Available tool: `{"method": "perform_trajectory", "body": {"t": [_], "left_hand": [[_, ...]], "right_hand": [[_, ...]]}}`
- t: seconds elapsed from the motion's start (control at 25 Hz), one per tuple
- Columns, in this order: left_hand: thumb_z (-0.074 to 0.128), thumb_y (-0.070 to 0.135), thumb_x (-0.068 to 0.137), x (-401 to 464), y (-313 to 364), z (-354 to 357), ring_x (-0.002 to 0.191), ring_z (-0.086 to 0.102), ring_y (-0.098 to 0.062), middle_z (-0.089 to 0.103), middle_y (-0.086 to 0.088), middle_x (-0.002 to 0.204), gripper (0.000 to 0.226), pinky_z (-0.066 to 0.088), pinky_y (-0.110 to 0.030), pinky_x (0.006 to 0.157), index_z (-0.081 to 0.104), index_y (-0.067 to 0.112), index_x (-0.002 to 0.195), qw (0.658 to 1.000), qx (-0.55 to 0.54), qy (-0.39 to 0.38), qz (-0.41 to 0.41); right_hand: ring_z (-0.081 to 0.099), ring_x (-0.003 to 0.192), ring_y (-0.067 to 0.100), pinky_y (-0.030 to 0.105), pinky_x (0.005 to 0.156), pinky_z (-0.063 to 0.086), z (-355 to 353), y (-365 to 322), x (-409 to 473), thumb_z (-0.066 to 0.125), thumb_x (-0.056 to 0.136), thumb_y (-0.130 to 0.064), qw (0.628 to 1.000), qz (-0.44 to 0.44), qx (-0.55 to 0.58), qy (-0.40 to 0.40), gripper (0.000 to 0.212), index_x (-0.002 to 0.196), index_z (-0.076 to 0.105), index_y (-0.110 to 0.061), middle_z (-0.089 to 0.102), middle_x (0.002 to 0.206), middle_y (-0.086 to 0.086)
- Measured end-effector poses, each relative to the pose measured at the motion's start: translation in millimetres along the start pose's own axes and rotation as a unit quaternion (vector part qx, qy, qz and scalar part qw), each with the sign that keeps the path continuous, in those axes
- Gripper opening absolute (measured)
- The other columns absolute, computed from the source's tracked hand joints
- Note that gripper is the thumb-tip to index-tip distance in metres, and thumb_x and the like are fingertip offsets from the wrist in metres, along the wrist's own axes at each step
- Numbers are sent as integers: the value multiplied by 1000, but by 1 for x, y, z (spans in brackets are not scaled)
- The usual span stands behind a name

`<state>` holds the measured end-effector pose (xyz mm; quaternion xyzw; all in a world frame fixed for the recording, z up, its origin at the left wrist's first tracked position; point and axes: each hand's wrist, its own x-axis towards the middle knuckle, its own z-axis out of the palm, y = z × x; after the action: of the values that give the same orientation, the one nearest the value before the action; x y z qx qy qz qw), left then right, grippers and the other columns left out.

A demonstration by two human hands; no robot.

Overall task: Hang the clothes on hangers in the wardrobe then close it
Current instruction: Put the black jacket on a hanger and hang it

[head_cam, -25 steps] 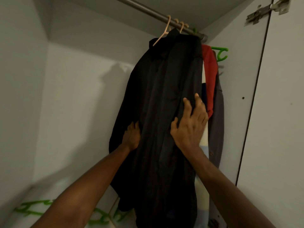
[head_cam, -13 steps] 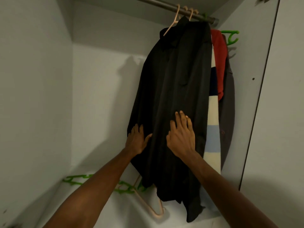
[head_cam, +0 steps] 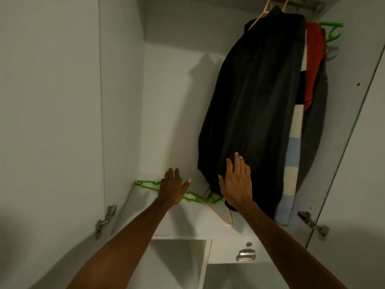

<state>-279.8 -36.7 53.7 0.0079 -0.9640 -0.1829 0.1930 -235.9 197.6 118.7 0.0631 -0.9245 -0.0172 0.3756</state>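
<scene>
A black garment (head_cam: pixel 256 105) hangs from a beige hanger (head_cam: pixel 259 16) on the rail (head_cam: pixel 300 2) at the wardrobe's top right. Behind it hang a striped garment (head_cam: pixel 291 163), a red one (head_cam: pixel 313 63) and a grey one (head_cam: pixel 316 122). My right hand (head_cam: pixel 236 183) lies flat with straight fingers against the black garment's lower hem. My left hand (head_cam: pixel 173 187) is open with fingers spread, left of the garment and touching nothing I can see. Spare green hangers (head_cam: pixel 193 197) and a beige hanger (head_cam: pixel 220 215) lie on the wardrobe shelf.
The left door (head_cam: pixel 50 122) and the right door (head_cam: pixel 366 142) both stand open, with metal hinges (head_cam: pixel 104 220) on their inner edges. A drawer with a metal handle (head_cam: pixel 245 256) sits below the shelf. A green hanger (head_cam: pixel 333 32) hangs at the rail's far right.
Both hands have slid down the black garment to its hem; the left hand has come off the cloth. The view has pulled back and tilted down, showing the doors and drawer.
</scene>
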Motion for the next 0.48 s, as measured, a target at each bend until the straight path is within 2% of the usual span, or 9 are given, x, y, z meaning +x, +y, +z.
{"method": "perform_trajectory", "body": {"t": [0.28, 0.48], "left_hand": [[30, 64, 102, -94, -49, 1, 153, 18, -37, 15, -24, 166, 85, 26, -47, 120, 15, 4, 161, 998, 21, -22, -53], [30, 64, 102, -156, -76, 0, 154, 16, -38, 13, -24, 167, 84, 22, -48, 121, 14, 5, 161, 993, 60, -31, -97]], "right_hand": [[33, 144, 43, 54, 115, 34, 20, -54, -48, 52, 98, -43, 996, -34, 63, -60, 70, 152, 37, -1, 32, 158, 27], [37, 141, 43, 53, 115, 32, 37, -95, -77, 59, 96, -42, 987, -63, 119, -85, 75, 153, 35, 1, 37, 155, 27]]}}
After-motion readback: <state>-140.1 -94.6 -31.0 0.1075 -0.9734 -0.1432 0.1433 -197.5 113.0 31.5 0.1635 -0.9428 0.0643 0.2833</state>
